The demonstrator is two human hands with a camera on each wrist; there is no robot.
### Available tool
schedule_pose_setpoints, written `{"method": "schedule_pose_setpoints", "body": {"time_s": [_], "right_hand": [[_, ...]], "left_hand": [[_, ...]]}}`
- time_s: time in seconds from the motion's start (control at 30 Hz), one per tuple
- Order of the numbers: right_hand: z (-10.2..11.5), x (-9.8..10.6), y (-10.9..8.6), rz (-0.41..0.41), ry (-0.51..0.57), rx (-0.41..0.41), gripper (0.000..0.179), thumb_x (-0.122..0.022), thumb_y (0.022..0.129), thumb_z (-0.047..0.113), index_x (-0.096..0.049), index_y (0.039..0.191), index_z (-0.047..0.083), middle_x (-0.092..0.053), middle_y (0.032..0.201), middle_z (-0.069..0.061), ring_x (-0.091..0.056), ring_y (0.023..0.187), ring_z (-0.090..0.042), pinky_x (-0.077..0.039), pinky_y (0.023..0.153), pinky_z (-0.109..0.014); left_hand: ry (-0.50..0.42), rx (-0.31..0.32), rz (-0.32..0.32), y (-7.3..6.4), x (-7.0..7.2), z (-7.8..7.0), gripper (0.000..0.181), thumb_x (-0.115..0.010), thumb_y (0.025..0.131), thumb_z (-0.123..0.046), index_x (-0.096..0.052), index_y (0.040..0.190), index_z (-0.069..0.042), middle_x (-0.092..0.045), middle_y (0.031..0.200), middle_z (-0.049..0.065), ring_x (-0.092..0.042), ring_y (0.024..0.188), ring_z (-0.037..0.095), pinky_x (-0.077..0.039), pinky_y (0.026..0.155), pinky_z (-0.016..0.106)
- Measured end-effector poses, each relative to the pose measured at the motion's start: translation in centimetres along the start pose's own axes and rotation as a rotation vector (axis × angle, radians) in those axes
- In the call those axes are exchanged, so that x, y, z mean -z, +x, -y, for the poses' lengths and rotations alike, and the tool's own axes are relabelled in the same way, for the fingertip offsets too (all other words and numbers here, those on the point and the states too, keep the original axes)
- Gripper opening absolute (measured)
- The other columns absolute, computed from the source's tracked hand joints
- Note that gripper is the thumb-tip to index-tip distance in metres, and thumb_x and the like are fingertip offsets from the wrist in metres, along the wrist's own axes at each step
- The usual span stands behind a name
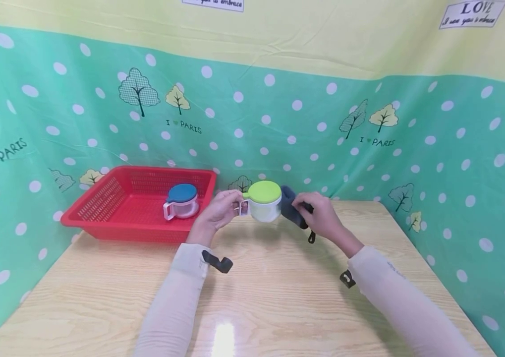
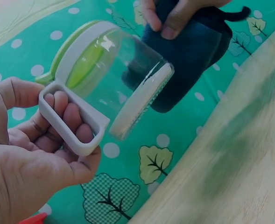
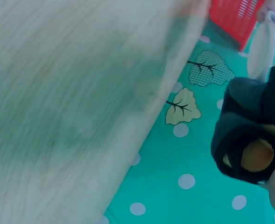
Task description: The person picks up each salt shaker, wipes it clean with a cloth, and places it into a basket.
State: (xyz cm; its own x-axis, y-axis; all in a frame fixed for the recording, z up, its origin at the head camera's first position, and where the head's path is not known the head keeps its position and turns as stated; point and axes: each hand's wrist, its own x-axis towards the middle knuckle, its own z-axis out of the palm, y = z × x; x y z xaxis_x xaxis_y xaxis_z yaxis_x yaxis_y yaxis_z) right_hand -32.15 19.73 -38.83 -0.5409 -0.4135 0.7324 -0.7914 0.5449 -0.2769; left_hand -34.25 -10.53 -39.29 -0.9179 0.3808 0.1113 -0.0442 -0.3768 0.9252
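My left hand [image 1: 221,210] grips the white handle of a clear jar with a green lid [image 1: 264,198], held up above the table. In the left wrist view the jar [image 2: 121,88] is tilted, its lid shut, and the fingers pass through the handle loop. My right hand [image 1: 319,214] pinches a dark blue-black cloth item [image 1: 291,206] with a small hanging loop. It is right beside the jar; whether they touch I cannot tell. The right wrist view shows openings in the dark cloth item [image 3: 242,126]; its exact kind is unclear.
A red plastic basket [image 1: 114,230] stands at the back left of the wooden table [image 1: 279,297]. Inside it is a similar clear jar with a blue lid [image 1: 182,194] and white handle. A green dotted curtain [image 1: 261,104] hangs behind and beside the table.
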Motion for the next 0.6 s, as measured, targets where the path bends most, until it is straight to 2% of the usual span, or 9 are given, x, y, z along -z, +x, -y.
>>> {"method": "schedule_pose_setpoints", "body": {"time_s": [0.17,0.23,0.33,0.6], "right_hand": [[-0.3,0.3,0.8,0.041,0.143,-0.222,0.013,-0.075,0.089,-0.002,-0.074,0.097,0.008,-0.075,0.102,-0.01,-0.071,0.101,-0.03,-0.057,0.087,-0.049],[-0.4,0.5,1.1,0.05,0.169,-0.268,0.012,-0.074,0.09,-0.001,-0.074,0.099,0.008,-0.075,0.105,-0.011,-0.07,0.104,-0.03,-0.056,0.087,-0.049],[-0.5,0.8,1.7,0.048,0.183,-0.283,0.011,-0.074,0.091,0.001,-0.074,0.099,0.008,-0.075,0.106,-0.011,-0.069,0.105,-0.029,-0.056,0.088,-0.047],[-0.2,1.4,2.9,0.023,0.173,-0.218,0.012,-0.075,0.09,0.0,-0.075,0.097,0.01,-0.075,0.105,-0.008,-0.07,0.104,-0.028,-0.057,0.089,-0.047]], "left_hand": [[0.008,-0.012,0.039,0.0,0.1,0.2,0.035,-0.04,0.099,0.003,-0.062,0.074,-0.009,-0.057,0.077,0.005,-0.054,0.077,0.017,-0.046,0.077,0.029],[0.015,-0.014,0.054,0.0,0.0,0.4,0.035,-0.04,0.099,0.003,-0.062,0.075,-0.009,-0.057,0.077,0.005,-0.054,0.077,0.018,-0.046,0.078,0.029],[0.027,-0.015,0.083,0.0,-0.1,0.5,0.036,-0.038,0.1,0.003,-0.06,0.075,-0.009,-0.057,0.077,0.005,-0.054,0.077,0.018,-0.046,0.078,0.029],[0.038,-0.024,0.106,-0.3,-0.3,0.6,0.038,-0.036,0.103,0.002,-0.059,0.076,-0.01,-0.056,0.077,0.003,-0.055,0.077,0.017,-0.046,0.077,0.029]]}}
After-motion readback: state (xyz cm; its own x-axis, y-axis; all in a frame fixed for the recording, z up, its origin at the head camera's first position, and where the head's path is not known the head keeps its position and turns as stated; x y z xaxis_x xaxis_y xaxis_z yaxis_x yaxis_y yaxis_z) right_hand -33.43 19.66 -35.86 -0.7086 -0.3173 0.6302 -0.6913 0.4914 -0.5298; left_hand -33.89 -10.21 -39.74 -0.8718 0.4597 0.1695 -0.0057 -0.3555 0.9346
